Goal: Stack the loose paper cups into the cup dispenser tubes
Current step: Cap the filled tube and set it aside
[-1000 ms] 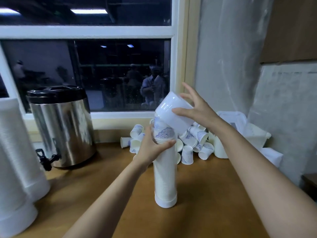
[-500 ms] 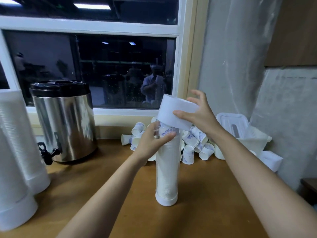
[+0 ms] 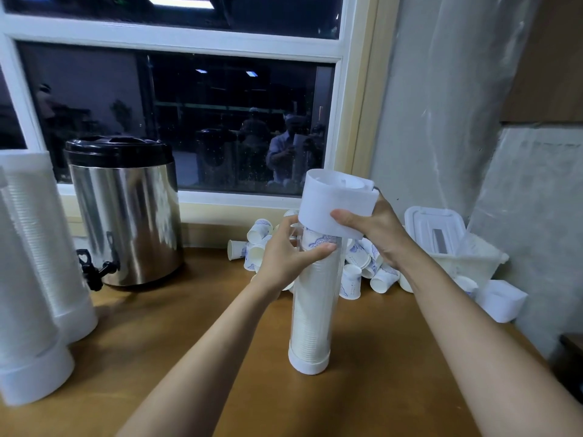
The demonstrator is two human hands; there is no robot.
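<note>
A clear dispenser tube (image 3: 314,310), packed with stacked paper cups, stands upright on the wooden table (image 3: 195,335) on a white base ring. My left hand (image 3: 288,253) grips the tube just below its top. My right hand (image 3: 375,230) holds a white cap (image 3: 336,205) that sits slightly tilted over the tube's upper end. Behind the tube lies a heap of loose paper cups (image 3: 356,269) with blue print, against the window sill.
A steel drinks urn (image 3: 126,212) with a black lid and tap stands at the left. Two filled dispenser tubes (image 3: 34,279) rise at the far left edge. A white plastic container (image 3: 448,244) and another white cap (image 3: 500,299) sit by the right wall.
My right hand has swung the white cap from a steep tilt to nearly level and brought it down over the tube's top. My left hand has kept its hold on the tube.
</note>
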